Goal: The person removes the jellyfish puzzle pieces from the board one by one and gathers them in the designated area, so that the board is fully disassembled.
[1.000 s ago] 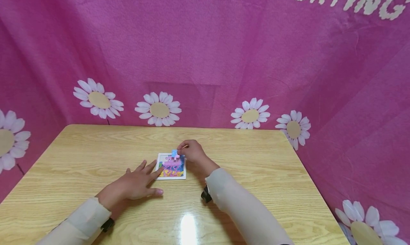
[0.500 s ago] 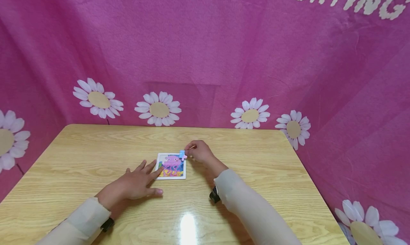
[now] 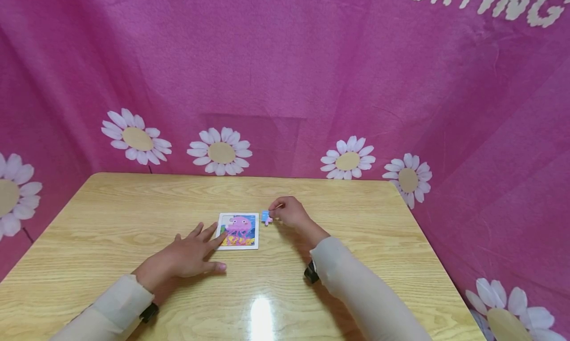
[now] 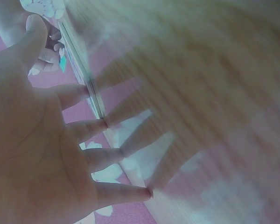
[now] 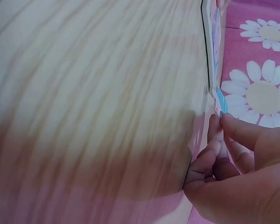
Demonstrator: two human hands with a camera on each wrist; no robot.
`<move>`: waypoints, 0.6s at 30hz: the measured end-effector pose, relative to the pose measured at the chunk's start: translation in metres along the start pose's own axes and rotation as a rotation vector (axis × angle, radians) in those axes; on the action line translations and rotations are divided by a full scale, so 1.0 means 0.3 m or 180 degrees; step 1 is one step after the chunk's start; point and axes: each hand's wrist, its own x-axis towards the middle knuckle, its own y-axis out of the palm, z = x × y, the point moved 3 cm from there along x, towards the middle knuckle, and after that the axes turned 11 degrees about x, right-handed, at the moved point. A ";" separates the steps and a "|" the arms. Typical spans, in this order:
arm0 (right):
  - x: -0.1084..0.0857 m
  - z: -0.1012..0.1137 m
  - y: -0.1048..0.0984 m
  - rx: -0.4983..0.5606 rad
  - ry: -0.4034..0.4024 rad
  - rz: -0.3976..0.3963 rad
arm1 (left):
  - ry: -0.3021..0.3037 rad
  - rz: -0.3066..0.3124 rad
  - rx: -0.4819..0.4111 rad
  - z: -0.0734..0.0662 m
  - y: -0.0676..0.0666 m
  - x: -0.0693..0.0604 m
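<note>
A small white-framed jigsaw puzzle (image 3: 240,230) with a pink jellyfish on a blue sea picture lies on the table; its upper left part shows a pale gap. My left hand (image 3: 193,254) is spread flat, its fingertips touching the frame's left edge. Just right of the frame, my right hand (image 3: 291,213) pinches a blue and pink puzzle piece (image 3: 266,217) between thumb and finger. In the right wrist view the piece (image 5: 220,101) shows edge-on at the fingertips, close to the frame (image 5: 213,42).
The wooden table (image 3: 356,232) has a glossy top that mirrors light near its front. A pink cloth (image 3: 285,73) printed with white daisies hangs behind it and along both sides.
My right hand has moved right with the puzzle piece, from over the jellyfish picture to beside the frame. The picture beneath has come into view. The left hand has stayed put.
</note>
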 end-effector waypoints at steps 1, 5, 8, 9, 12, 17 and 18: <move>-0.001 -0.001 -0.003 -0.0023 -0.0007 -0.0007 | 0.0003 0.0001 -0.0008 -0.001 -0.001 -0.001; -0.005 -0.004 -0.009 -0.0102 -0.0008 -0.0014 | 0.0004 0.0012 -0.0035 -0.002 -0.002 -0.002; -0.006 -0.007 -0.008 -0.0168 -0.0014 -0.0025 | -0.0002 0.0008 -0.0033 -0.001 -0.002 -0.001; -0.007 -0.007 -0.008 -0.0198 -0.0013 -0.0027 | -0.0008 0.0010 -0.0035 0.000 -0.002 0.000; -0.006 -0.010 -0.006 -0.0337 -0.0044 -0.0057 | -0.0025 0.0012 -0.0025 0.004 0.003 0.004; 0.000 -0.018 -0.002 -0.0560 -0.0101 -0.0086 | -0.0054 0.0028 -0.0044 0.003 0.002 0.004; 0.000 -0.019 -0.001 -0.0585 -0.0099 -0.0091 | -0.0059 0.0032 -0.0047 0.002 0.001 0.003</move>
